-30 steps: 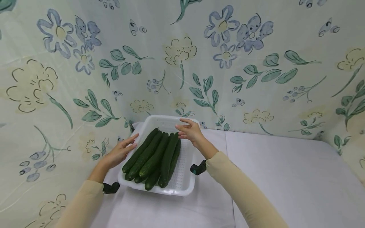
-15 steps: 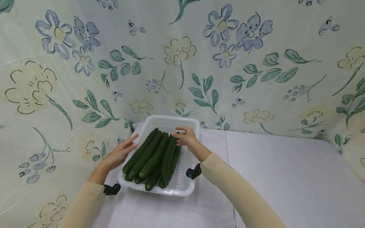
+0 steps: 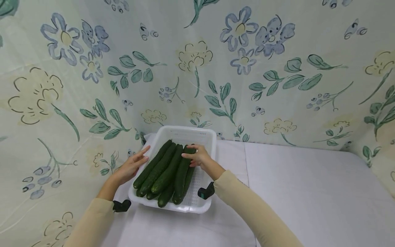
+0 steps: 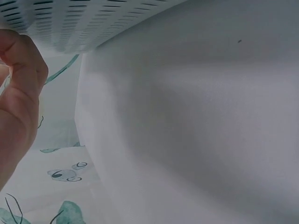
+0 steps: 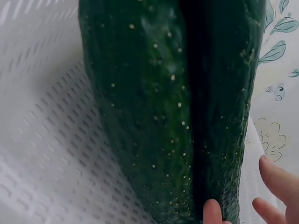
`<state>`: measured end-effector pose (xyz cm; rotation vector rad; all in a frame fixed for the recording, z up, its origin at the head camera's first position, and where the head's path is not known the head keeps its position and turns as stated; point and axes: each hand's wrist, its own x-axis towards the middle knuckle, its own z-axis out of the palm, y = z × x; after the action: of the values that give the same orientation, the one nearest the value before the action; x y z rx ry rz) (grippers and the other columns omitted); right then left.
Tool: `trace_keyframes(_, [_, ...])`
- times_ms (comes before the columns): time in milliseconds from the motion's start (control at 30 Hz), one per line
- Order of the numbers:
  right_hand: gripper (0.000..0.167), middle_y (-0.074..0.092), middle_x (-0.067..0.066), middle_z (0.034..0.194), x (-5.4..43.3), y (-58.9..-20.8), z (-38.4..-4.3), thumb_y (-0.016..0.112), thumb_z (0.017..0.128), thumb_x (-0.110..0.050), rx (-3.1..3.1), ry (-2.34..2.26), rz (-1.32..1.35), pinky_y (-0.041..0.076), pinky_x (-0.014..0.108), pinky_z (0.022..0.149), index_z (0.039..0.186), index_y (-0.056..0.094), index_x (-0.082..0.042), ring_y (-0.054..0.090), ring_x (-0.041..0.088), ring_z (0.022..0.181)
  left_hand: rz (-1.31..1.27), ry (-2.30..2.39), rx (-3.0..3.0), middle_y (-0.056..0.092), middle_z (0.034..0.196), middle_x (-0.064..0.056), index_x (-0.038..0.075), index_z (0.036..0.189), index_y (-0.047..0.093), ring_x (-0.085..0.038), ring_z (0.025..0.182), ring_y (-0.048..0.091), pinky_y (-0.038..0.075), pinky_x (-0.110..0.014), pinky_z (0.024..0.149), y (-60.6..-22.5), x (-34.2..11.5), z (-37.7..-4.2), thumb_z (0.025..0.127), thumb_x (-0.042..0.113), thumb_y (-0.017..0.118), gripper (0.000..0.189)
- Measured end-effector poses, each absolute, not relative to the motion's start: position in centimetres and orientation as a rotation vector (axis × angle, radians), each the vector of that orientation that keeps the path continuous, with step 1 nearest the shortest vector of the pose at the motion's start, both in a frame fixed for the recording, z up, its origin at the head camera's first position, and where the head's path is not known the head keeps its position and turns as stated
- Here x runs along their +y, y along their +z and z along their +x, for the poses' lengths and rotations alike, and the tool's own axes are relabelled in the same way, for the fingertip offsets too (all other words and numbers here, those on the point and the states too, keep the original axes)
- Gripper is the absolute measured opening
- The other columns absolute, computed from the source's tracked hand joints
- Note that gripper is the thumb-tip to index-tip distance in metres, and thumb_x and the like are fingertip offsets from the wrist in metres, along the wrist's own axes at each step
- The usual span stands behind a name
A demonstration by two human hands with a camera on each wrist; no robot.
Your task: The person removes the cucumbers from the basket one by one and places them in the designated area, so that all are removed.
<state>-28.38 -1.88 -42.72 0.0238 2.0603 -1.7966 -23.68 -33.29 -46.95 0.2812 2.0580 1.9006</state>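
Several long, dark green cucumbers [image 3: 166, 171] lie side by side, slanted, in a white perforated plastic basket [image 3: 202, 199]. My right hand [image 3: 200, 157] reaches over the far end of the rightmost cucumbers, thumb and fingers spread around the tops. In the right wrist view, one fingertip [image 5: 212, 212] sits at the groove between two cucumbers [image 5: 145, 107], while other fingers stay apart from them. My left hand [image 3: 131, 168] rests at the basket's left rim with fingers extended. The left wrist view shows this hand [image 4: 21, 98] beside the basket's slotted underside [image 4: 70, 23]; its fingertips are hidden.
A white cloth [image 3: 296, 192] covers the table, reaching far to the right of the basket. Behind and left hangs a floral curtain [image 3: 172, 79], close to the basket's back edge. Black wrist cameras [image 3: 206, 190] sit on both wrists.
My right hand has moved left and down, from above the basket's back right side onto the far ends of the cucumbers. The left hand and basket stay almost where they were.
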Motion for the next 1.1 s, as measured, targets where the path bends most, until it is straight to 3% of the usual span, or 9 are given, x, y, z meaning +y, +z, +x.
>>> trace_keyframes(233, [0.061, 0.027, 0.031, 0.154, -2.2, -43.5, -28.2, 0.077, 0.088, -0.008, 2.021, -1.782, 0.036, 0.056, 0.046, 0.081, 0.143, 0.052, -0.003, 0.063, 0.048, 0.104, 0.266, 1.899, 2.076, 0.024, 0.154, -0.025, 0.021, 0.162, 0.011, -0.019, 0.126, 0.048, 0.049, -0.029, 0.093, -46.8, -33.1, -23.5, 0.109, 0.024, 0.042, 0.061])
trace_keyframes(367, [0.063, 0.028, 0.028, 0.155, -2.2, -43.6, -27.9, 0.079, 0.087, -0.010, 2.048, -1.738, 0.009, 0.057, 0.044, 0.080, 0.143, 0.052, -0.003, 0.069, 0.039, 0.087, 0.252, 1.895, 2.082, 0.028, 0.150, -0.024, 0.022, 0.162, 0.011, -0.022, 0.126, 0.049, 0.050, -0.030, 0.093, -46.6, -33.0, -23.4, 0.109, 0.025, 0.042, 0.061])
trace_keyframes(533, [0.066, 0.029, 0.027, 0.155, -2.2, -43.7, -27.8, 0.080, 0.086, -0.011, 2.074, -1.710, -0.029, 0.057, 0.044, 0.079, 0.144, 0.051, -0.003, 0.067, 0.026, 0.069, 0.252, 1.885, 2.093, 0.029, 0.148, -0.024, 0.023, 0.162, 0.010, -0.020, 0.125, 0.049, 0.048, -0.029, 0.094, -46.6, -33.0, -23.5, 0.109, 0.025, 0.042, 0.061])
trace_keyframes(767, [0.072, 0.034, 0.029, 0.151, -2.3, -43.8, -27.7, 0.084, 0.082, -0.013, 2.110, -1.665, -0.063, 0.058, 0.041, 0.077, 0.146, 0.050, -0.004, 0.068, 0.025, 0.070, 0.269, 1.872, 2.122, 0.029, 0.149, -0.025, 0.021, 0.162, 0.010, -0.011, 0.121, 0.051, 0.048, -0.027, 0.094, -46.8, -33.0, -23.6, 0.109, 0.026, 0.042, 0.062])
trace_keyframes(1100, [0.071, 0.034, 0.027, 0.152, -2.3, -43.5, -27.5, 0.084, 0.082, -0.009, 2.139, -1.643, -0.055, 0.057, 0.041, 0.078, 0.144, 0.052, -0.005, 0.066, 0.023, 0.065, 0.247, 1.879, 2.121, 0.036, 0.142, -0.021, 0.021, 0.162, 0.011, -0.017, 0.122, 0.051, 0.049, -0.029, 0.094, -46.6, -32.9, -23.5, 0.109, 0.024, 0.042, 0.061])
